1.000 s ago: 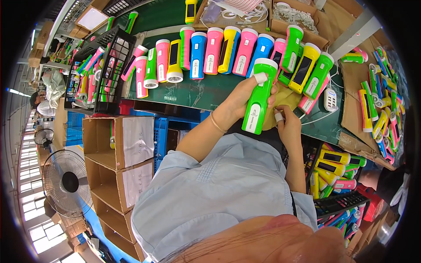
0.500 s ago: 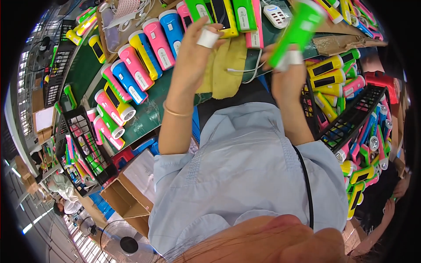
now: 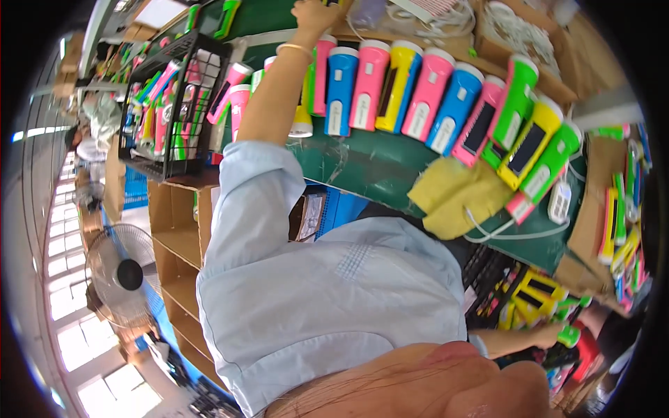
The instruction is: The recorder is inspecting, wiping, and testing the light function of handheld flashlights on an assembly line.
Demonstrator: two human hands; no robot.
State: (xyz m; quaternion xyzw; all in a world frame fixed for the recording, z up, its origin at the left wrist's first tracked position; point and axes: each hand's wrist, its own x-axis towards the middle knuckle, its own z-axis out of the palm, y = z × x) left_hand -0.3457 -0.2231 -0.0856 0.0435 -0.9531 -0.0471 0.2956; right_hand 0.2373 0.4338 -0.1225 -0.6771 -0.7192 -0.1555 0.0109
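Observation:
My left hand (image 3: 315,17) reaches to the far side of the green table (image 3: 362,171). Its fingers are curled, partly cut by the upper edge, at a yellow flashlight with a dark panel (image 3: 334,3). Out to the lower right, my right hand (image 3: 547,337) is closed round a green flashlight (image 3: 568,336), mostly hidden, beside heaped yellow flashlights (image 3: 533,292). A row of pink, blue, yellow and green flashlights, such as a blue one (image 3: 341,90), lies along the table. A yellow cloth (image 3: 456,198) lies in front of the row's right part.
A black crate (image 3: 174,111) of flashlights stands at the left, above a cardboard box (image 3: 178,240) and a fan (image 3: 129,275). White cables fill a carton (image 3: 568,76) at the back. A white charger (image 3: 559,202) with a cable lies at the table's right.
The view has swung round to the left. My left hand has moved from mid-table to the far left. My right hand has carried the green flashlight down and right to the heaped flashlights.

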